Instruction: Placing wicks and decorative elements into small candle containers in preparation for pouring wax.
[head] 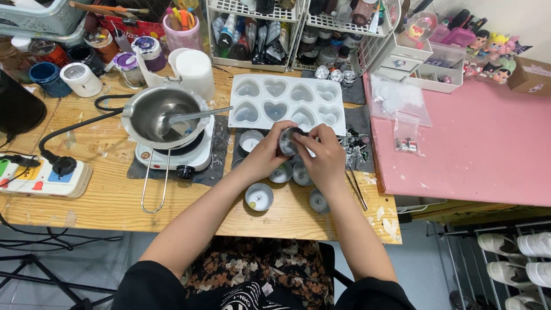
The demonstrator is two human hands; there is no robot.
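1. Left hand [266, 156] curled around a small round metal tin [288, 140], fingers closed on its left side, thumb over the rim.
2. Right hand [322, 154] gripping the same tin from 3 o'clock, fingers bent tight, fingertips at its upper edge.
3. Tin held tilted above the wooden table [103, 198], just at 6 o'clock of the white heart-shaped silicone mould [288, 102].
4. More tealight cups on the table: one with a wick [259, 197] at 7 o'clock of the hands, another [251, 140] at 9 o'clock.
5. Steel melting pot [162, 115] on a white hot plate [178, 154] at 9 o'clock, well apart.
6. Metal tweezers [356, 188] lying just beside the right wrist.
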